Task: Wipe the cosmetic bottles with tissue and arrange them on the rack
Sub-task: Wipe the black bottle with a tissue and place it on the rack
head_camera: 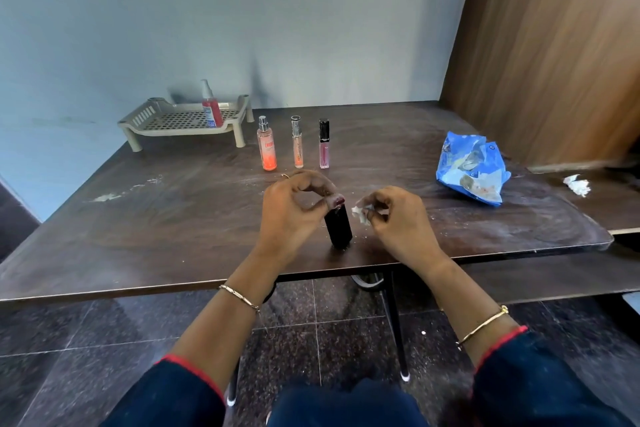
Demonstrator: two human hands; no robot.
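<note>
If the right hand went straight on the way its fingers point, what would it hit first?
Probably the black bottle the left hand grips; the right hand, pinching a tissue, points left at it, though depth is unclear.

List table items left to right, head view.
beige rack with red pump bottle on it → orange spray bottle → slim orange tube → pink gloss tube → tissue wad in right hand → blue packet → crumpled tissue. Skipped: black bottle in left hand.
</note>
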